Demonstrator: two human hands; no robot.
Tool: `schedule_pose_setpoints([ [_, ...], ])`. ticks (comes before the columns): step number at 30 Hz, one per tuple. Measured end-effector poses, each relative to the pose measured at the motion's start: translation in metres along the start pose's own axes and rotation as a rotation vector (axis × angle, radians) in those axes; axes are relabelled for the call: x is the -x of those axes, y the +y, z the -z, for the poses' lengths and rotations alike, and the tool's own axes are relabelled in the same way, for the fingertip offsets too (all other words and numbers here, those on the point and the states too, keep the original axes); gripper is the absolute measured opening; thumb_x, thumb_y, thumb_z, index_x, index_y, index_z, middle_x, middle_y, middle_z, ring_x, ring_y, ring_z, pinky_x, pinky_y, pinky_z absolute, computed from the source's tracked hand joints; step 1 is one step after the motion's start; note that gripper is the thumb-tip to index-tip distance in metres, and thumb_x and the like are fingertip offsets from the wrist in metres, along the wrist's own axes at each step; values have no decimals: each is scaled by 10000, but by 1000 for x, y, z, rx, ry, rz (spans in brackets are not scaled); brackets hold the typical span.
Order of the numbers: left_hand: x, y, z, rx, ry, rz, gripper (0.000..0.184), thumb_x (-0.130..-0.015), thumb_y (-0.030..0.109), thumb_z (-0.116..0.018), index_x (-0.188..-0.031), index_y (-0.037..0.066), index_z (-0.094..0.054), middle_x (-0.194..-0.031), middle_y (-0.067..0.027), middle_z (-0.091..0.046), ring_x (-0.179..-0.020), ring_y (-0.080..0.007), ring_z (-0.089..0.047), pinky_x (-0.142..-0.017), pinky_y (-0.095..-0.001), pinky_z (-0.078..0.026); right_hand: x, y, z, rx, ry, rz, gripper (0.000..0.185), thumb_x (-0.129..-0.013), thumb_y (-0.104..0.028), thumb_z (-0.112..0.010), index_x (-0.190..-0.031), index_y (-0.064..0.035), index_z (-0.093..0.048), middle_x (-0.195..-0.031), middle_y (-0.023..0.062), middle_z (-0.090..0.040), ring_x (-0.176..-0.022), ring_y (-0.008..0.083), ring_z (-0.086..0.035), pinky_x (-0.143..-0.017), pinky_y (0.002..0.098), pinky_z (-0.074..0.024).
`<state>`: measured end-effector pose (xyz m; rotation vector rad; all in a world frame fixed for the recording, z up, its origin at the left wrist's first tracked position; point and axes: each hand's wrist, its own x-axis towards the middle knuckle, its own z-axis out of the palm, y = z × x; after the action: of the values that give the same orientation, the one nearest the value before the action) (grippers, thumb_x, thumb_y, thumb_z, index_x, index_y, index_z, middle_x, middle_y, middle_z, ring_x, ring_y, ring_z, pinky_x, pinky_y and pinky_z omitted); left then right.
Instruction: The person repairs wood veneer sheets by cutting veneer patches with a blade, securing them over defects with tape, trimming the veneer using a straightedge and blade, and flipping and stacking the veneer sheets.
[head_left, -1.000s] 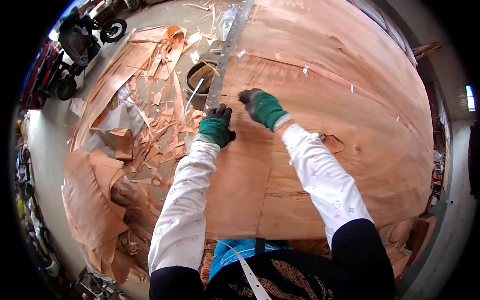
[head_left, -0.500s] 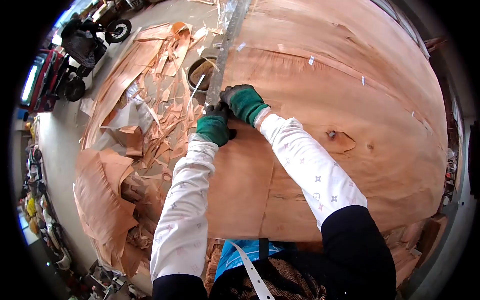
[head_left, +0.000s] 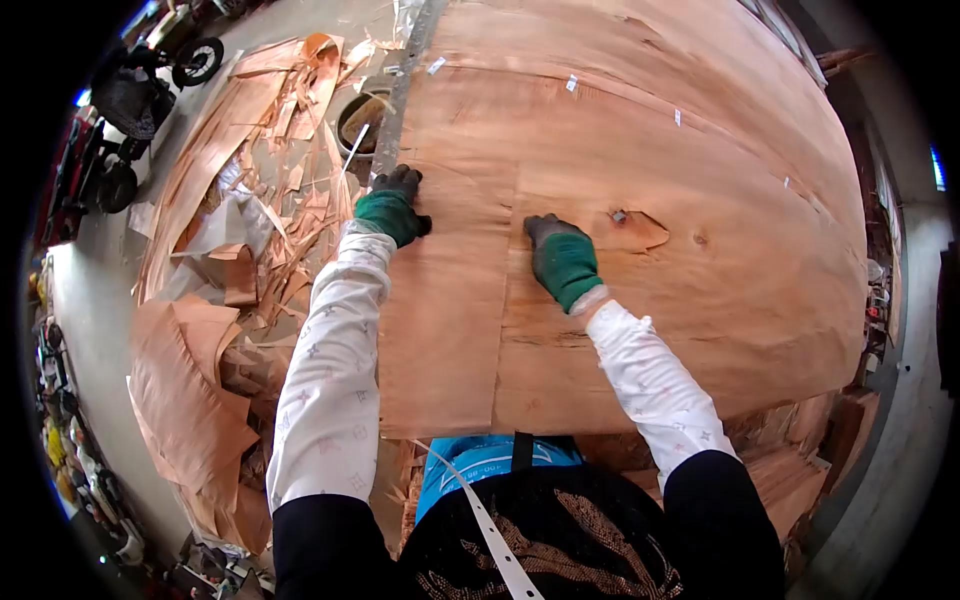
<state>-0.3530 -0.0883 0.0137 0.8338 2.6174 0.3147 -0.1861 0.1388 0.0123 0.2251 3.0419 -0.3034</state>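
Note:
Broad reddish wood veneer sheets (head_left: 600, 330) lie flat in front of me, with a seam running between a narrow left piece and the wider right one. My left hand (head_left: 393, 207), in a green and dark-grey glove, rests on the narrow piece near its left edge, fingers stretched and thumb apart. Just right of the seam, my right hand (head_left: 563, 258) in a matching glove is closed, its fingers curled down at the veneer; anything inside them is hidden. A long metal strip (head_left: 400, 100) runs along the left edge beyond my left hand.
Small white tape pieces (head_left: 572, 83) dot an upper seam. A knot hole (head_left: 620, 217) lies right of my right hand. Left of the stack are a round bucket (head_left: 350, 125), veneer scraps (head_left: 300, 215) and larger torn sheets (head_left: 185, 375) on the floor. A motorbike (head_left: 130, 110) stands farther off.
My hands were together at the metal strip. The right hand has moved down and right across the seam, while the left stays near the edge and has spread its fingers. The view has shifted.

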Motion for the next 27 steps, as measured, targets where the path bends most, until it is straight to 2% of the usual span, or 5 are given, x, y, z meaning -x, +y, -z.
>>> schedule_pose_setpoints([
  [3, -5, -25, -5, 107, -9, -107, 838, -656, 317, -768, -1386, 120, -405, -1469, -166, -356, -1314, -386, -372, -1073, -438, -360, -8, -18, 37, -181, 84, 52, 296, -766, -34, -567, -1045, -105, -638, -947, 156, -633, -872, 336, -634, -730, 407, -518],
  [7, -8, -34, 21, 44, -253, -227, 880, -657, 312, -792, -1419, 157, -379, -1486, -210, -314, -1331, -400, -359, -1080, -440, -354, -31, -72, 18, -338, 68, 494, 359, -742, -29, -574, -1084, -114, -642, -987, 160, -646, -886, 340, -630, -751, 414, -515],
  [10, -5, -31, 21, -119, -276, -256, 998, -617, 300, -834, -1462, 213, -310, -1516, -208, -248, -1361, -422, -299, -1099, -479, -321, -41, -110, -8, -284, -15, 622, 269, -796, -61, -557, -1045, -116, -640, -830, 135, -642, -778, 318, -628, -674, 414, -502],
  [16, -1, -31, 11, -207, -237, -275, 1016, -632, 153, -792, -1486, 226, -248, -1530, -204, -213, -1368, -433, -282, -1094, -485, -331, -50, -137, -37, -83, -93, 681, 184, -759, -63, -578, -932, -104, -625, -803, 86, -651, -698, 283, -637, -585, 395, -502],
  [27, -3, -29, 10, -211, -254, -267, 1138, -543, 218, -868, -1490, 193, -236, -1529, -224, -187, -1375, -425, -265, -1113, -466, -302, -57, -112, -26, -113, -16, 809, 65, -717, -95, -628, -782, -99, -627, -707, 90, -624, -644, 267, -644, -537, 382, -501],
])
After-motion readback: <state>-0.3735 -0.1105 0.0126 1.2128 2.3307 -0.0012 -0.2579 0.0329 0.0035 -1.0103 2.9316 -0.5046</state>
